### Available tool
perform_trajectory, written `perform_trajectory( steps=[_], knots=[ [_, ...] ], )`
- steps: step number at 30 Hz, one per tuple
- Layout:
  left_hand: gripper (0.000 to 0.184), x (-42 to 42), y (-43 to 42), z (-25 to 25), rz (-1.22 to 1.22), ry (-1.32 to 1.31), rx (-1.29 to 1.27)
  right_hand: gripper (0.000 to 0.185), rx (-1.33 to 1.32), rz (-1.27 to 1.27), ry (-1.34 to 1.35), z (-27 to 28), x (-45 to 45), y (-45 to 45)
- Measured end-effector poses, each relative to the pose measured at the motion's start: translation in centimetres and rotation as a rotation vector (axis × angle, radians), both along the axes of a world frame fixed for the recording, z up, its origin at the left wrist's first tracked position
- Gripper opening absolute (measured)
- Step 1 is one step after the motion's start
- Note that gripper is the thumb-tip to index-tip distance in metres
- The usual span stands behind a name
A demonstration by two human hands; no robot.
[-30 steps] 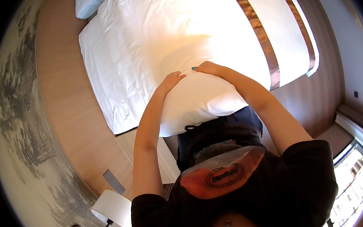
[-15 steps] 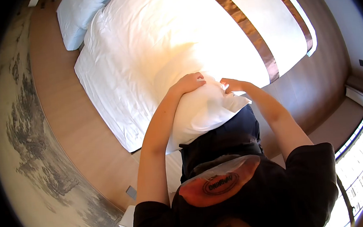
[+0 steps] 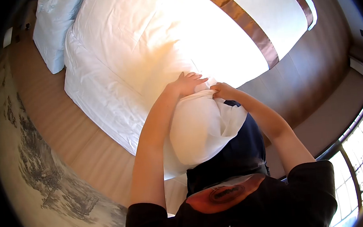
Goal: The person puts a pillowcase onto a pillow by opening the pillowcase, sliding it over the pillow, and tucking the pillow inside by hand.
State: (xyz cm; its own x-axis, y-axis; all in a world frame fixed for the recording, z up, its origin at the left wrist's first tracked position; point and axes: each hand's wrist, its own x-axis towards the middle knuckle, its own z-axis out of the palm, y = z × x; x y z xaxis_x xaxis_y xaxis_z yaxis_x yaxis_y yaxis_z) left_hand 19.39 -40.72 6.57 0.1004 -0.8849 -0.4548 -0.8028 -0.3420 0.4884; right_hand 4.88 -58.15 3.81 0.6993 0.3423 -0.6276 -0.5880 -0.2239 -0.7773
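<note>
A plump white pillow [image 3: 193, 134] in a loose, creased cover leans against the front of my body at the bed's near side. My left hand [image 3: 186, 84] lies across its upper edge, with the fingers stretched out and slightly apart. Just to the right, my right hand [image 3: 223, 91] is closed on a fold of the pillow's cover, fingertips pressed together near the top corner. Loose fabric hangs below that hand. Beyond both hands spreads the white duvet [image 3: 129, 45] on the bed, with bright glare over its middle.
Light blue-white pillows [image 3: 53, 34] stand at the bed's head on the left. A brown satin stripe [image 3: 242, 21] crosses the bedding. Wooden floor [image 3: 310, 69] runs along the right; a patterned wall surface [image 3: 54, 179] curves at lower left. A bright window [image 3: 360, 167] is at lower right.
My left hand's fingers have straightened from a curled hold. My right hand has shifted left and pulled the cover's edge closer to the left hand. The view has tilted slightly.
</note>
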Motion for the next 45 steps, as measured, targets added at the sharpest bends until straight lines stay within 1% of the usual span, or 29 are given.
perform_trajectory(
  steps=[2,3,6,7,8,9,11,12,13,15,16,18,19,22,23,27,28,30,33,36,39,42,43,44,45],
  knots=[
    [0.035,-0.3,-0.4,-1.7,-0.027,0.127,0.189,0.021,-0.115,-0.131,-0.203,-1.1,-1.4,0.6],
    [0.035,-0.4,-0.8,-2.2,-0.041,0.191,0.283,0.019,-0.066,-0.155,-0.102,-0.2,-1.2,0.4],
    [0.029,-0.8,-1.9,-1.9,-0.28,0.312,0.583,0.02,-0.013,-0.258,0.087,0.2,-1.1,1.3],
    [0.027,-1.2,-1.0,-3.0,-0.218,0.331,0.57,0.02,0.007,-0.229,0.069,1.5,-0.4,1.3],
    [0.025,-1.7,0.2,-4.2,-0.159,0.347,0.557,0.02,0.012,-0.268,0.081,1.6,-0.3,1.9],
    [0.025,-1.7,0.7,-3.8,-0.101,0.364,0.544,0.021,0.018,-0.308,0.094,1.6,-0.5,2.4],
    [0.022,-1.1,1.8,-2.7,0.086,0.457,0.418,0.021,0.049,-0.369,0.108,1.5,-0.4,3.2],
    [0.02,-0.6,2.2,-1.4,0.183,0.5,0.354,0.021,0.076,-0.389,0.109,1.5,-0.3,3.7],
    [0.02,0.0,2.9,-0.6,0.297,0.629,0.367,0.021,0.104,-0.409,0.111,1.9,0.0,4.2],
    [0.022,1.2,4.4,1.0,0.526,0.886,0.379,0.022,0.183,-0.307,0.179,3.6,1.1,4.1],
    [0.021,1.5,5.3,1.8,0.643,0.872,0.285,0.023,0.219,-0.256,0.212,4.9,1.9,3.7],
    [0.018,1.8,7.4,4.0,0.864,0.838,0.092,0.022,0.14,-0.082,0.048,7.1,3.2,3.1],
    [0.017,2.4,8.3,5.4,0.872,0.813,0.016,0.021,0.1,0.004,-0.032,7.8,3.6,3.0],
    [0.015,4.2,10.8,10.6,0.927,0.771,-0.178,0.025,0.23,0.011,-0.348,8.7,5.7,4.8],
    [0.014,4.6,11.5,12.6,0.965,0.776,-0.225,0.02,0.219,-0.014,-0.53,10.9,7.0,5.3],
    [0.015,4.8,15.3,16.7,1.045,0.733,-0.517,0.014,0.142,-0.058,-0.872,15.9,10.1,8.0],
    [0.016,4.6,15.7,17.1,1.08,0.72,-0.593,0.015,0.128,-0.059,-0.906,16.8,10.6,8.4],
    [0.019,3.5,16.0,17.1,1.149,0.692,-0.75,0.016,0.098,-0.059,-0.971,18.2,11.2,9.0],
    [0.021,1.3,16.3,15.3,1.265,0.753,-0.787,0.019,0.007,0.045,-0.963,18.1,10.9,9.6],
    [0.018,-1.6,15.8,11.6,1.368,0.874,-0.748,0.012,-0.058,-0.006,-0.912,17.1,9.5,10.1],
    [0.011,-2.6,14.3,10.5,1.46,0.722,-0.615,0.013,-0.055,0.073,-0.8,14.9,9.0,9.6],
    [0.012,-2.4,14.2,9.5,1.377,0.058,-0.577,0.019,-0.163,0.075,-1.001,14.1,9.0,10.2],
    [0.016,-2.0,15.2,8.8,1.242,-0.168,-0.512,0.018,-0.181,0.093,-1.004,14.2,9.1,10.8],
    [0.017,-1.5,15.6,7.8,1.229,-0.07,-0.538,0.018,-0.202,0.105,-1.01,14.3,9.4,11.7],
    [0.017,-0.7,15.6,7.9,1.209,0.028,-0.561,0.019,-0.222,0.113,-1.015,14.2,9.8,12.5]
  ],
)
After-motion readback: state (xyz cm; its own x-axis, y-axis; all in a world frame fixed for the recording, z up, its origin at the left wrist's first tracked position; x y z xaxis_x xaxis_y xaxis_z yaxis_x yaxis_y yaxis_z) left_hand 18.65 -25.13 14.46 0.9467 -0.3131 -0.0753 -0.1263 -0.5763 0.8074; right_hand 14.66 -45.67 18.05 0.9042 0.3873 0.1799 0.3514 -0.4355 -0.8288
